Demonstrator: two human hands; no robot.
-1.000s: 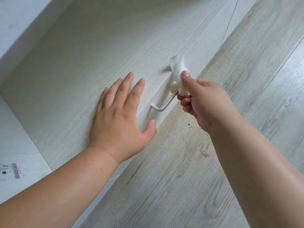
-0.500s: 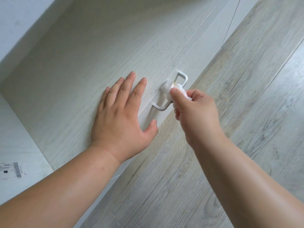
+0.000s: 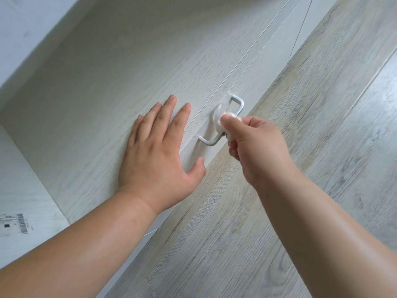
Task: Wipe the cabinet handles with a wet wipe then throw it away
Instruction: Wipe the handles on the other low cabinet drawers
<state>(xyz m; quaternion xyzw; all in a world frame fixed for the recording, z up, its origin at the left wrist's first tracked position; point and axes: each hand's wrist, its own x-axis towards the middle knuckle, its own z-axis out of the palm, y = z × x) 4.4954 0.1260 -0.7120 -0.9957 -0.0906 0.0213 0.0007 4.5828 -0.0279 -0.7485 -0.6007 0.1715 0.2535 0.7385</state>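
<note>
At the far lower left, a barcode label [image 3: 20,225] is stuck on a white panel [image 3: 25,190] that meets the cabinet front at an angle. The cabinet front [image 3: 103,82] is pale, wood-grained board, with a thin seam running diagonally up through it.

The left hand [image 3: 159,155] lies flat on this front, palm down. Its fingers are straight and slightly spread, holding nothing, and the thumb points out toward the handle.

Just right of the seam is a white loop-shaped cabinet handle [image 3: 242,105], fixed to the narrow panel beside the left hand's fingertips. Both of its bent ends are visible. A bunched white wet wipe [image 3: 218,117] is wrapped around the middle of the bar and hides that stretch.

The right hand [image 3: 257,147] pinches the wipe against the handle, thumb on top and the other fingers curled underneath.

Farther right, grey wood-look floor planks [image 3: 335,130] fill the rest of the view beneath the right forearm.
</note>
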